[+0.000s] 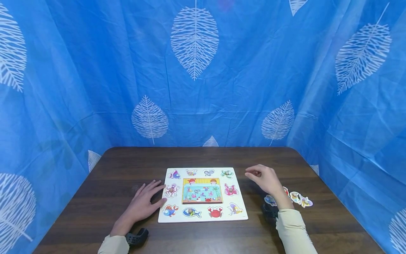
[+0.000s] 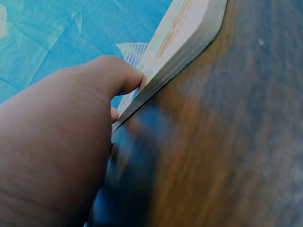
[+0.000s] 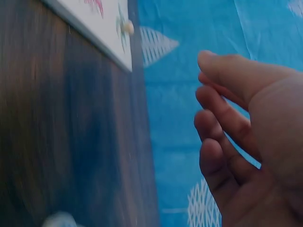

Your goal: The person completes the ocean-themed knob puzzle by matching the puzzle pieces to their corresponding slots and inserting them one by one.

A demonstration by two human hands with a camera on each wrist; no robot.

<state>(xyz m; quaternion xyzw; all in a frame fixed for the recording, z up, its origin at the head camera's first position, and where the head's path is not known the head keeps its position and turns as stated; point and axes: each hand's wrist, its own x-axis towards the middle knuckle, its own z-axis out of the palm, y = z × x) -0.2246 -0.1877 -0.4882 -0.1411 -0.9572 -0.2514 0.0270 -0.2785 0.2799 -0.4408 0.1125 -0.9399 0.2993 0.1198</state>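
Note:
A white sea-animal puzzle board [image 1: 203, 216] lies flat in the middle of the dark wooden table [image 1: 104, 183], with peg pieces seated around a central picture. My left hand [image 1: 146, 201] lies flat on the table, fingers straight, its thumb touching the board's left edge [image 2: 161, 80]. My right hand [image 1: 264, 178] hovers just right of the board's far right corner, fingers loosely curled and holding nothing [image 3: 222, 137]. Several loose fish pieces [image 1: 298, 199] lie on the table behind my right wrist.
Blue cloth with white leaf prints [image 1: 203, 70] walls in the table on three sides. Bare table shows behind the board and at the front left.

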